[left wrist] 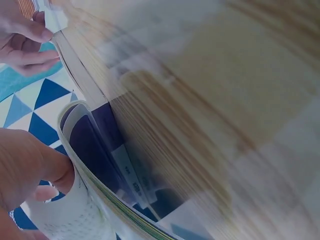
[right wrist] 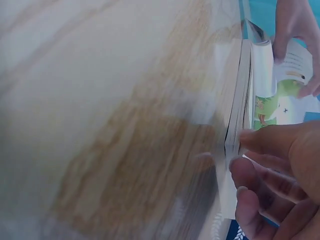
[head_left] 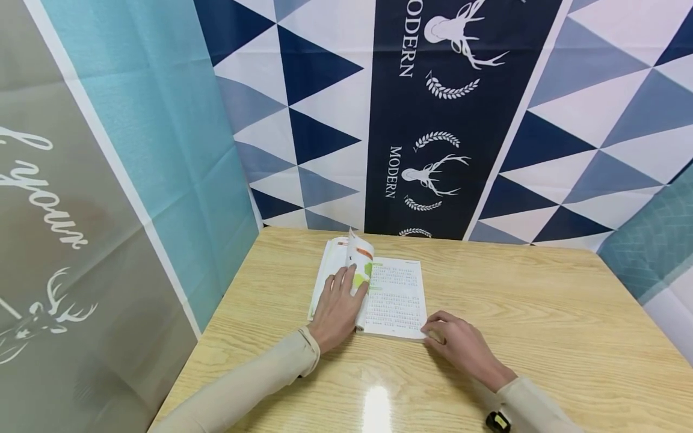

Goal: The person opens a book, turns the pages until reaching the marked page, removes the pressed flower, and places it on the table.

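An open book [head_left: 395,297] lies on the wooden table, its right page covered with printed text. Several left pages curl upward in a roll [head_left: 361,255] with orange and green printing. My left hand [head_left: 337,307] rests on these curled pages, fingers extended over them. In the left wrist view, the bent pages [left wrist: 85,145] bulge beside that hand. My right hand [head_left: 460,344] is at the book's lower right corner. Close up in the right wrist view, the thumb and index finger of the right hand [right wrist: 280,175] pinch the page edges [right wrist: 235,120].
The pale wood-grain table [head_left: 520,300] extends on both sides of the book. Behind it hangs a patterned cloth [head_left: 325,120] with triangles and deer heads. Another cloth [head_left: 135,150] lines the left side. A dark band with a yellow patch [head_left: 498,422] sits at the right wrist.
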Motion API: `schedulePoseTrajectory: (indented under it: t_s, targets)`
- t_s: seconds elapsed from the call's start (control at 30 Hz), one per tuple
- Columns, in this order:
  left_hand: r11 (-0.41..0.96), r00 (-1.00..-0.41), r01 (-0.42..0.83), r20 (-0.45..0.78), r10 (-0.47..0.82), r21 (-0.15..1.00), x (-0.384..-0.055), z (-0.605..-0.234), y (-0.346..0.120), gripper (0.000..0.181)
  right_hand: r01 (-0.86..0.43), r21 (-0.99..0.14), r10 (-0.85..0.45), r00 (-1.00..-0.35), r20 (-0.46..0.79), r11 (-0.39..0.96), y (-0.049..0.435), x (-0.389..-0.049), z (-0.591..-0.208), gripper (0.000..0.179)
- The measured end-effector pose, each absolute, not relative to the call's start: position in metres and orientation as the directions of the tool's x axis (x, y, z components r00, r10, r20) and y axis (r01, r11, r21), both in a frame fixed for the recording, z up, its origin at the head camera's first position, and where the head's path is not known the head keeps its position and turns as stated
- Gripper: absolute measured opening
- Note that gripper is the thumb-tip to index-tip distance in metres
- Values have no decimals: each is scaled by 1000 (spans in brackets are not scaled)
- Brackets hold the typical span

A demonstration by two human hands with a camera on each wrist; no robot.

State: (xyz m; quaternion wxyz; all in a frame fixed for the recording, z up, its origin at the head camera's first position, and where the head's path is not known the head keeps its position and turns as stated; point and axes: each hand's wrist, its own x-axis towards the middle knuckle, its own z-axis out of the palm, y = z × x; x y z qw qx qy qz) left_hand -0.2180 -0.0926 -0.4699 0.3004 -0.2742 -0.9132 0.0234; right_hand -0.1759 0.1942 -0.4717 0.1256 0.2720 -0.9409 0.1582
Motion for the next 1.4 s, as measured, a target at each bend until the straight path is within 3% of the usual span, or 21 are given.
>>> schedulePoseTrajectory:
  t_s: [0.23,0.47,0.63,0.9,1.03,1.23,1.4]
  targets:
    - [817,-627,521,538,563,-247,-219,-470,-94,20,-618,-128,-518,-738,432,775,194,-179,-473,7]
    - [761,-632,607,443,636,-227,-218,-472,-92,22,-615,-133,-482,-718,503,777,192,-180,-471,10]
    - [751,-632,625,428,647,-213,-217,-472,-89,13,-598,-140,-465,-731,499,789,192,-180,-469,10]
    - [778,-668,569,403,626,-267,-213,-474,-82,59,-559,-246,-415,-788,456,792,193,-180,-466,10]
    - [783,-682,558,386,622,-275,-212,-475,-80,70,-555,-290,-393,-794,464,780,192,-179,-464,8]
    - [786,-679,547,397,617,-287,-211,-474,-79,67,-600,-313,-376,-747,548,736,189,-179,-461,12]
    - [796,-674,538,426,603,-277,-211,-474,-80,46,-579,-329,-323,-747,582,747,190,-180,-458,30]
